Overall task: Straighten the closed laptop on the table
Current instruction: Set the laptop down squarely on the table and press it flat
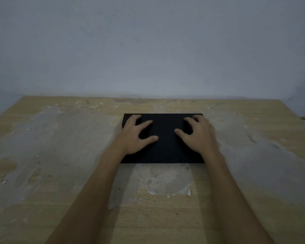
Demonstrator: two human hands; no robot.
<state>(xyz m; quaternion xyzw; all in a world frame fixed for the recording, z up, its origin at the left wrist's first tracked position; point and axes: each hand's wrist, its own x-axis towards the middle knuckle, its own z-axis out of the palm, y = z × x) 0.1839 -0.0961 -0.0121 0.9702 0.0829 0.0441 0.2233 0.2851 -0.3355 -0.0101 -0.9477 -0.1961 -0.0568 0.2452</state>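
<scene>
My left hand (136, 133) and right hand (197, 133) press flat, fingers spread, grasping nothing, on the closed black laptop (165, 147) mid-frame on the desk (60, 173).

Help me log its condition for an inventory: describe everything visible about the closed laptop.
The laptop is a plain matte black slab, lid shut, lying flat on the worn wooden table, its edges roughly square with the table's far edge. No logo or ports show. The left hand and right hand rest spread on its lid.
</scene>
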